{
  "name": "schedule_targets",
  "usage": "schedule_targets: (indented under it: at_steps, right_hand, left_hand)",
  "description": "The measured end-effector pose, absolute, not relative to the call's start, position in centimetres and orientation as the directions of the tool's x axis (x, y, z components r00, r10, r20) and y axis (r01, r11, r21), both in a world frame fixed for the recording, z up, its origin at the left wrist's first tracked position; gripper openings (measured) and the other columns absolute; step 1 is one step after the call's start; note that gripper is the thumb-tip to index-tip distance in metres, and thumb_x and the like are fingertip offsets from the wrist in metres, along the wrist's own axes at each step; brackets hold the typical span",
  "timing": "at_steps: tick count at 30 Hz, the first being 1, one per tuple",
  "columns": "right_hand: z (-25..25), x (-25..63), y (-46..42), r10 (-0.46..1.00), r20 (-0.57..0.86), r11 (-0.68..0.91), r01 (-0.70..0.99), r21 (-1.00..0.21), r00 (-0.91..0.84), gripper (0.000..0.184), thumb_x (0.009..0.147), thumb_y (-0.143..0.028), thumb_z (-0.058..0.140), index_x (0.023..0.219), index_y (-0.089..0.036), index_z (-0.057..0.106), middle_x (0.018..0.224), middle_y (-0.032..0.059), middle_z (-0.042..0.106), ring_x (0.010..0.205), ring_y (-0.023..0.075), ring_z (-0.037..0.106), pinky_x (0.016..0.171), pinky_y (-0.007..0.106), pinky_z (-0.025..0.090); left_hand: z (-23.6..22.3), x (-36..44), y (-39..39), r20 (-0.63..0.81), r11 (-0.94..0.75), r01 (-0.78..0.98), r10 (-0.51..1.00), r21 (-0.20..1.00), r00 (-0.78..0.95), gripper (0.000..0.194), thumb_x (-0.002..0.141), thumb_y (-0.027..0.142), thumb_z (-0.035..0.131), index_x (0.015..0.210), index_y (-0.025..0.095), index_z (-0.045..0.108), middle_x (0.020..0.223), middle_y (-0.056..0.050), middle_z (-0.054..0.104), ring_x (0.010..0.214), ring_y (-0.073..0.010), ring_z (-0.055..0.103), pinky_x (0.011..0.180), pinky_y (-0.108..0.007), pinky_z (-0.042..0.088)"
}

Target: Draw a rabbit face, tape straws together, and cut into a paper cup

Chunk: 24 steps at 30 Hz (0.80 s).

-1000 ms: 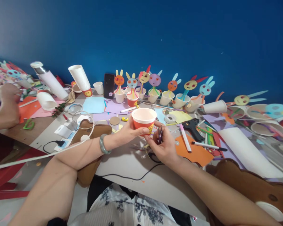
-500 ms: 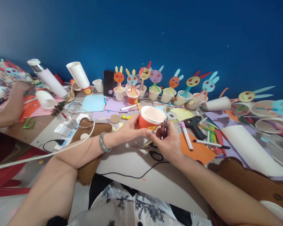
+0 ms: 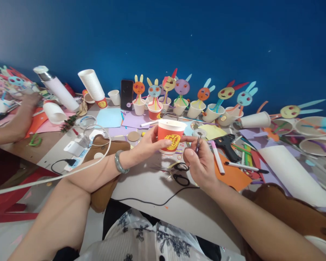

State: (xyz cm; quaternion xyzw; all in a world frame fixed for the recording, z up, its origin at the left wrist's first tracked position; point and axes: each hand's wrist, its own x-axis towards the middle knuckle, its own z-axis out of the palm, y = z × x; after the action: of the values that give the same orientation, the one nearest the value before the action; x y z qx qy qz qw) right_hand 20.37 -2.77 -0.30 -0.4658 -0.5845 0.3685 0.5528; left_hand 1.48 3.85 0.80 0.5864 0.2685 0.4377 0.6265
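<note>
My left hand (image 3: 151,145) grips a red paper cup (image 3: 169,131) with a white rim and a yellow printed emblem, holding it upright above the table. Its thumb lies across the front of the cup. Just to the right, my right hand (image 3: 202,159) is closed around a slim dark tool (image 3: 198,143) whose narrow end points up; its kind is unclear. The index finger of this hand reaches toward the cup's right side; whether it touches cannot be told. Below the hands lie scissors with black handles (image 3: 181,179).
Paper cups with rabbit figures (image 3: 212,111) line the wall. At left are a power strip (image 3: 80,159) with a looping white cable, a cup stack (image 3: 92,87) and a co-worker's arm (image 3: 16,112). A black glue gun (image 3: 228,146), markers and a white paper roll (image 3: 293,174) lie at right.
The cup has turned so that its yellow emblem faces me more fully. My right hand has drawn back a little to the right with the dark tool, uncovering more of the scissors.
</note>
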Motion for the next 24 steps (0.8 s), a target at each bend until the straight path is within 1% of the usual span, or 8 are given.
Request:
schedule_targets:
  at_steps: [4, 8, 10, 13, 15, 17, 20, 24]
  right_hand:
    - [0.4, 20.6, -3.4, 0.956, 0.294, 0.292, 0.116, -0.949, -0.006, 0.043, 0.099, -0.067, 0.051, 0.092, -0.025, 0.059, 0.074, 0.0, 0.054, 0.053, 0.0121, 0.038, 0.049, 0.03, 0.031]
    - [1.5, 20.3, -4.2, 0.979, 0.186, 0.195, 0.124, -0.973, -0.078, 0.051, 0.097, -0.07, 0.051, 0.077, -0.023, 0.055, 0.067, 0.0005, 0.053, 0.052, 0.0109, 0.038, 0.045, 0.027, 0.028]
    - [2.3, 20.0, -4.5, 0.983, 0.052, 0.069, 0.092, -0.993, -0.174, 0.057, 0.095, -0.074, 0.05, 0.071, -0.022, 0.053, 0.06, -0.0003, 0.051, 0.049, 0.0104, 0.036, 0.042, 0.025, 0.026]
    - [3.4, 19.5, -4.9, 0.918, -0.196, -0.209, -0.001, -0.978, -0.346, 0.061, 0.092, -0.079, 0.046, 0.07, -0.022, 0.053, 0.053, -0.0015, 0.05, 0.041, 0.0091, 0.03, 0.037, 0.024, 0.018]
    - [3.9, 19.2, -5.0, 0.883, -0.282, -0.324, -0.051, -0.945, -0.375, 0.058, 0.09, -0.078, 0.048, 0.071, -0.023, 0.052, 0.05, -0.0022, 0.049, 0.04, 0.0088, 0.028, 0.037, 0.023, 0.014]
    - [4.1, 19.1, -5.0, 0.879, -0.304, -0.361, -0.096, -0.928, -0.366, 0.054, 0.089, -0.074, 0.05, 0.071, -0.023, 0.05, 0.049, -0.0026, 0.049, 0.04, 0.0088, 0.027, 0.037, 0.023, 0.013]
    - [4.1, 19.0, -4.9, 0.895, -0.299, -0.366, -0.163, -0.916, -0.331, 0.048, 0.09, -0.068, 0.051, 0.074, -0.023, 0.05, 0.048, -0.0033, 0.049, 0.041, 0.009, 0.027, 0.039, 0.023, 0.014]
    - [4.0, 19.1, -4.8, 0.909, -0.306, -0.365, -0.187, -0.912, -0.283, 0.044, 0.088, -0.067, 0.053, 0.079, -0.023, 0.053, 0.048, -0.0033, 0.049, 0.043, 0.0102, 0.031, 0.041, 0.023, 0.015]
  left_hand:
    - [0.7, 1.7, 4.0, 0.175, -0.034, -0.292, 0.864, 0.956, 0.472, 0.063, 0.077, 0.049, 0.087, 0.125, 0.017, 0.061, 0.128, -0.013, 0.07, 0.117, -0.0278, 0.067, 0.099, -0.04, 0.057]
    - [0.8, 1.8, 3.9, 0.162, -0.005, -0.319, 0.868, 0.948, 0.469, 0.063, 0.077, 0.046, 0.087, 0.126, 0.017, 0.06, 0.126, -0.013, 0.071, 0.114, -0.027, 0.068, 0.098, -0.04, 0.058]
    - [0.8, 1.8, 3.9, 0.163, -0.011, -0.317, 0.874, 0.948, 0.458, 0.066, 0.076, 0.047, 0.087, 0.127, 0.018, 0.058, 0.125, -0.012, 0.071, 0.112, -0.0269, 0.07, 0.096, -0.04, 0.058]
    - [0.7, 1.8, 3.9, 0.178, -0.03, -0.31, 0.869, 0.95, 0.461, 0.068, 0.078, 0.048, 0.086, 0.13, 0.02, 0.054, 0.125, -0.012, 0.071, 0.112, -0.0271, 0.07, 0.096, -0.041, 0.058]
    - [0.6, 1.7, 3.9, 0.176, -0.026, -0.304, 0.862, 0.952, 0.476, 0.069, 0.078, 0.048, 0.086, 0.132, 0.021, 0.052, 0.125, -0.012, 0.071, 0.113, -0.0275, 0.07, 0.097, -0.042, 0.057]
    - [0.6, 1.7, 3.9, 0.173, -0.023, -0.301, 0.858, 0.953, 0.483, 0.074, 0.078, 0.047, 0.086, 0.137, 0.022, 0.048, 0.123, -0.011, 0.071, 0.114, -0.028, 0.069, 0.096, -0.043, 0.058]
    - [0.4, 1.5, 3.9, 0.191, -0.049, -0.285, 0.849, 0.957, 0.494, 0.087, 0.079, 0.046, 0.086, 0.148, 0.025, 0.039, 0.124, -0.012, 0.07, 0.118, -0.029, 0.068, 0.099, -0.044, 0.058]
    - [0.2, 1.4, 3.9, 0.241, -0.136, -0.235, 0.825, 0.963, 0.511, 0.096, 0.08, 0.045, 0.085, 0.157, 0.03, 0.031, 0.138, -0.012, 0.064, 0.128, -0.0312, 0.063, 0.104, -0.046, 0.057]
